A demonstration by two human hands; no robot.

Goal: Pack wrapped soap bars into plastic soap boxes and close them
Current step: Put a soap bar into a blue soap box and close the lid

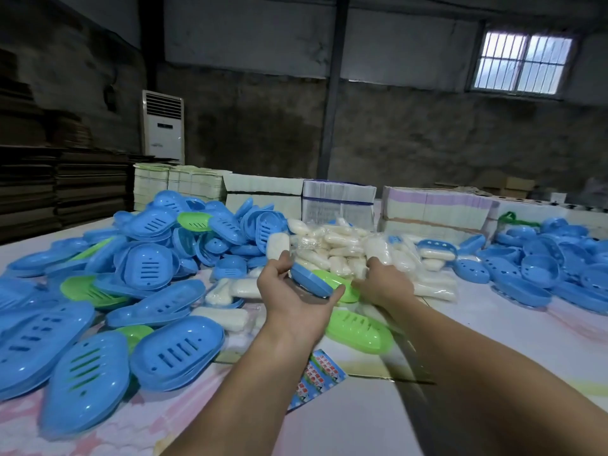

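**Left hand has a blue box, right hand going for soap**

Dim concrete storeroom, barred window (523,64) top right, standing air-con unit (163,126) at the back wall. Big table (493,340) under a pale printed cover, stacked bundles of flat cartons (339,197) along its far edge.

Loose blue soap box halves (149,266) piled across the left, more on the right (539,268), a few green ones mixed in. Wrapped soap bars (342,250) heaped in the middle, just beyond both hands.

Left hand (296,291): palm up, fingers and thumb curled round a blue soap box (311,281), tilted, held above the table. Whether it has soap inside or is closed, can't tell. A green box half (339,284) sits right behind it, touching or nearly so; can't tell if the hand holds that too. Another green half (358,330) lies on the table beneath the wrists.

Right hand (385,281): knuckles up, fingers reaching down into the soap heap; fingertips hidden, so no telling if a bar is pinched.

Step, as I read it: fetch one bar to load into the held box. To do it well: take a single bar, not two stuck wrappers. Level the box first so the bar doesn't slide out. Seat the bar flat with the wrapper tucked inside the rim, then align the lid end to end and press evenly. Risk: slippery film, box slips from the grip.
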